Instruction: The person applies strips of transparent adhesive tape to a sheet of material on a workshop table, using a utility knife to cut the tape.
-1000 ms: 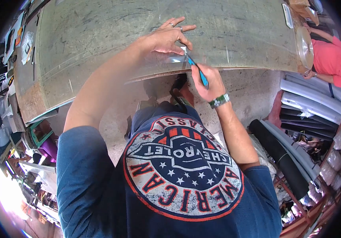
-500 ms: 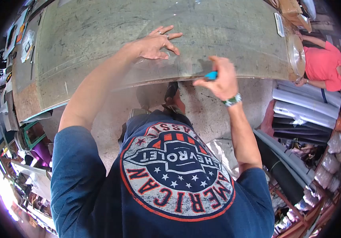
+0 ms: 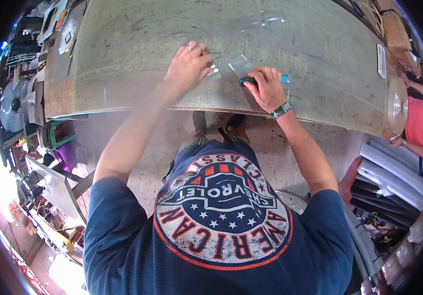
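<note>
My right hand (image 3: 266, 89) is closed around a blue utility knife (image 3: 285, 78) and rests on the worktable (image 3: 142, 54) near its front edge. The knife lies crosswise in the fingers and shows at both sides of the hand. To the left, my left hand (image 3: 189, 66) is above the table with its fingers curled together on a clear plastic piece (image 3: 214, 73). That hand is slightly blurred. A small clear plastic rectangle (image 3: 241, 64) lies on the table between the hands, just beyond the knife.
Clear film (image 3: 265, 22) shines farther back on the table. A clear plastic roll (image 3: 397, 109) is at the right end, beside a person in a pink shirt (image 3: 420, 130). Rolled sheets (image 3: 393, 167) are stacked below. A fan (image 3: 17, 104) stands left.
My left hand has gone from spread fingers to curled around clear plastic. My right hand has moved onto the table, knife still in it. The view has shifted, and a small clear rectangle now shows.
</note>
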Tool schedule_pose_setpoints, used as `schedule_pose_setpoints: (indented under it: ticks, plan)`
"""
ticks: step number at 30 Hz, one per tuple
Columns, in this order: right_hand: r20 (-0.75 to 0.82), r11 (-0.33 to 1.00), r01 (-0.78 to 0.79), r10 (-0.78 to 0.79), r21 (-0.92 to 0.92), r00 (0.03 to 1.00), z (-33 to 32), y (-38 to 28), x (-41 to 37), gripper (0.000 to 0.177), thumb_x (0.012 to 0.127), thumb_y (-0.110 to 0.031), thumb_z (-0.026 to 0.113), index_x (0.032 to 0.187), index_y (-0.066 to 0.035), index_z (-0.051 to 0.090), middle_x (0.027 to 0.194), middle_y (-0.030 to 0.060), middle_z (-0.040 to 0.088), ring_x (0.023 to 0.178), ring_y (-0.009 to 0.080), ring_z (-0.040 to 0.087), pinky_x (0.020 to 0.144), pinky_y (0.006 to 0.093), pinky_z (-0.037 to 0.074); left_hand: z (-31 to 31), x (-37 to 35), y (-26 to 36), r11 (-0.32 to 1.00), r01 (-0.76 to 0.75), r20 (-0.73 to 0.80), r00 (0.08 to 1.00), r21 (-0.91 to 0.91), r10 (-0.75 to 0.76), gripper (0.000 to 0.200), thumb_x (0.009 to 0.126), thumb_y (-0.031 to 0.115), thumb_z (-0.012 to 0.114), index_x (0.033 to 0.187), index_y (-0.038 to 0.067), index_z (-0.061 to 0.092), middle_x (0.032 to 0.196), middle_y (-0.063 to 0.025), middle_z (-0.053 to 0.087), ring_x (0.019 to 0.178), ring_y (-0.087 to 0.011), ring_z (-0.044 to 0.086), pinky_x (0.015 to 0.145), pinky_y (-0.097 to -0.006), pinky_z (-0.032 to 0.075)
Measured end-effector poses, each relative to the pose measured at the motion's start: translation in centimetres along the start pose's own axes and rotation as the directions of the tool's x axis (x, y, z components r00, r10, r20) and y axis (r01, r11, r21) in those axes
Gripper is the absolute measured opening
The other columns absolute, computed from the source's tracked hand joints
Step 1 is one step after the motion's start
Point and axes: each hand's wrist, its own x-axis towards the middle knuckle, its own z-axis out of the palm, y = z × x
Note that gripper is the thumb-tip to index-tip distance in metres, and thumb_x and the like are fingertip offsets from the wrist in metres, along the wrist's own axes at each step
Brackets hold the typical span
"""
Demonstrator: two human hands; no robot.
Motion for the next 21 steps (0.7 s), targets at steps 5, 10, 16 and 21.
schedule_pose_setpoints:
  ticks: [5,10,16,21]
  plan:
    - [-0.014,0.999,0.039,-0.039,0.015,0.999,-0.3,0.4,0.9,0.014,0.094,-0.024,0.071,0.098,-0.012,0.067,0.101,0.0042,0.059,0.097,0.0271,0.056,0.084,0.0422,0.042,3.0,-5.2,0.5,0.995,0.102,-0.07,0.992,-0.009,-0.102,0.04,0.086,0.035,0.08,0.113,0.006,0.071,0.124,-0.0118,0.061,0.117,-0.0312,0.057,0.102,-0.0453,0.048]
    - [-0.016,0.997,0.043,-0.042,0.071,0.999,-0.7,0.4,1.0,0.011,0.095,-0.019,0.068,0.099,-0.01,0.067,0.102,0.0053,0.06,0.098,0.0283,0.057,0.086,0.0428,0.043,1.1,-8.3,1.3,1.0,0.02,0.006,1.0,0.022,-0.02,0.079,0.084,0.052,0.078,0.147,0.01,0.055,0.141,-0.0134,0.053,0.131,-0.0341,0.051,0.108,-0.0499,0.045]
    - [0.062,0.992,0.066,-0.073,0.107,0.995,-2.3,0.7,0.8,0.023,0.096,-0.021,0.065,0.116,-0.008,0.07,0.112,0.0068,0.063,0.106,0.0281,0.058,0.096,0.0442,0.043,0.4,-10.6,1.0,1.0,-0.02,0.08,0.997,0.019,0.018,0.073,0.085,0.038,0.08,0.15,0.018,0.053,0.152,-0.0107,0.048,0.146,-0.0342,0.042,0.116,-0.0503,0.042]
    - [0.093,0.988,0.064,-0.078,0.139,0.993,-2.8,1.1,0.6,0.027,0.097,-0.02,0.064,0.12,-0.008,0.068,0.116,0.0074,0.063,0.111,0.0291,0.058,0.1,0.0456,0.042,1.6,-12.7,1.0,0.998,-0.018,0.005,1.0,0.068,0.017,0.057,0.083,0.016,0.079,0.138,0.022,0.065,0.146,-0.0093,0.054,0.141,-0.033,0.049,0.109,-0.0471,0.051]
